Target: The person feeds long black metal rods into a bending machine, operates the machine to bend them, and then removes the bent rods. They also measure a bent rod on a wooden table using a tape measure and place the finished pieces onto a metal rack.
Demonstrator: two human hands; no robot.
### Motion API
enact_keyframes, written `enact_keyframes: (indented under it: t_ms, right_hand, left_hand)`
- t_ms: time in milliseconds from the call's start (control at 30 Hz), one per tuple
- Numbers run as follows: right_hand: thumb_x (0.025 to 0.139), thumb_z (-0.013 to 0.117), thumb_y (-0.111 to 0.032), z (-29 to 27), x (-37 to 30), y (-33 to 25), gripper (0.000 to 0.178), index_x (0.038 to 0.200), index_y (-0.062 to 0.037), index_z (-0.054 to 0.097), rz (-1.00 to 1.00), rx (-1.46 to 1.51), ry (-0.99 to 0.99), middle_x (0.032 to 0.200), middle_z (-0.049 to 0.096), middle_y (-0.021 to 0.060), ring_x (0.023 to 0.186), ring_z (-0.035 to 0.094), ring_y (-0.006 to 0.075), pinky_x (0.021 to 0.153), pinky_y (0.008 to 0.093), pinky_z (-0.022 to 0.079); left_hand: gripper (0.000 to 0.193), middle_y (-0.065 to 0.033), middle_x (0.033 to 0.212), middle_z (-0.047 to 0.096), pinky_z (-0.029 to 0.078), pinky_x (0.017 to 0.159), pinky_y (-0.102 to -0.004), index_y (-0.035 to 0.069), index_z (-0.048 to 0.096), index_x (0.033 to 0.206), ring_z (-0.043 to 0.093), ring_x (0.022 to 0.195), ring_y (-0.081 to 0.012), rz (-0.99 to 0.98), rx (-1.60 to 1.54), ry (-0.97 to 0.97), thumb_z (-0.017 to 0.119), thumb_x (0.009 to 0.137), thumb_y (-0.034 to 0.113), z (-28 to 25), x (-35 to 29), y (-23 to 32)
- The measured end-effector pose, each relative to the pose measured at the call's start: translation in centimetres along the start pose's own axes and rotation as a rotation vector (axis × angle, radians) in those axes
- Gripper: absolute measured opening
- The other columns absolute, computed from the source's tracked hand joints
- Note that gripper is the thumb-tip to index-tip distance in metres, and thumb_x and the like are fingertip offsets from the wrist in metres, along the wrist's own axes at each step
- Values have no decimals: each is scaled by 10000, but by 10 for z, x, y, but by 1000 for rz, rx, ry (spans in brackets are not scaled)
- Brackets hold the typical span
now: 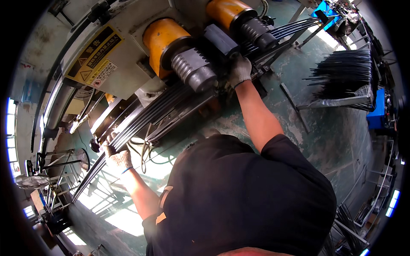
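Nearest to the camera, as seen from the head view, is a black shirt (252, 187), with one bare forearm reaching out from each side toward the machine. A bundle of long dark rods (154, 106) lies ahead of the person, its long axis running on a slant from lower left to upper right and passing beneath two orange cylinders (166, 38) with ribbed steel shafts (192, 68). Of the two, the left hand (118, 158), gloved, is the nearer to the rods: it is at their lower-left stretch, in contact, fingers bent around them, though glare hides how firmly. The right hand (240, 71), also gloved, is set against the near end of a dark block (220, 40) between the shafts; the rods pass close by, but its fingertips are hidden, and whether they are closed cannot be told. Labelling noted: a yellow-and-black warning label (96, 53) on the machine's pale casing, with triangular hazard signs and large printed characters, and a white panel (103, 73) at its lower edge bearing red prohibition marks and finer print. No maker's mark could be made out.
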State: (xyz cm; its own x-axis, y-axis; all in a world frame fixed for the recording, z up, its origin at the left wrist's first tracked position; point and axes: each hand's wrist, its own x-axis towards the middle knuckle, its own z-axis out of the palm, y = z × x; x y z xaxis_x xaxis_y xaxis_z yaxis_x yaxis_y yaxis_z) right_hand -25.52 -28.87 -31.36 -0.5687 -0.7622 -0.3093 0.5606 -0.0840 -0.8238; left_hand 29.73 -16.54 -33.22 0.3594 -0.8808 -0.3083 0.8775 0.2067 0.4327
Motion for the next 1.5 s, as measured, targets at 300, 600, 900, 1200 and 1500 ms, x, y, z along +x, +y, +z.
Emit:
enact_keyframes:
  t_ms: [300, 600, 900, 1200, 1500]
  right_hand:
    - [1093, 557, -457, -33, -9, 26, 422, 1144, -52, 666, -243, -338, -179, 1022, 708, 39, 913, 672, 159, 794, 310, 531]
    - [1066, 515, -146, -71, 25, 38, 455, 1474, 53, 476, -714, -1056, -170, 1271, 689, 185, 1106, 679, 313, 962, 380, 542]
    - [1069, 449, -48, -101, 19, 42, 474, 1534, 35, 411, -903, -1542, -245, 1500, 561, 160, 1334, 577, 270, 1129, 341, 464]
    - [998, 607, -152, -115, 30, 36, 628, 1550, 59, 394, -1031, -1701, -177, 1478, 564, 251, 1332, 577, 389, 1131, 390, 473]
    - [1042, 550, -287, -119, -16, 52, 624, 1578, -8, 396, -321, -691, -10, 1510, 557, 231, 1363, 573, 370, 1102, 412, 494]
  left_hand:
    - [266, -185, 1164, 702, 535, 1079, -527, -33, 658, 1178, 666, 1132, -337, 155, 110, 48, 662, 1037, 192, -10, -5, -16]
    - [515, -254, 1404, 606, 443, 1164, -599, -71, 569, 1382, 577, 1306, -404, 40, 147, 33, 601, 1076, 341, 33, -43, -99]
    - [319, -199, 1249, 666, 487, 1146, -608, -31, 603, 1247, 631, 1236, -394, 188, -69, 55, 495, 1113, 237, 7, -28, -9]
    - [324, -238, 1238, 664, 528, 1104, -571, -56, 588, 1257, 629, 1228, -400, 154, -58, 255, 610, 1079, 214, 71, -54, -46]
    - [384, -220, 1274, 656, 513, 1089, -575, 2, 579, 1316, 640, 1200, -372, 204, -210, 63, 566, 1089, 310, -22, -39, 78]
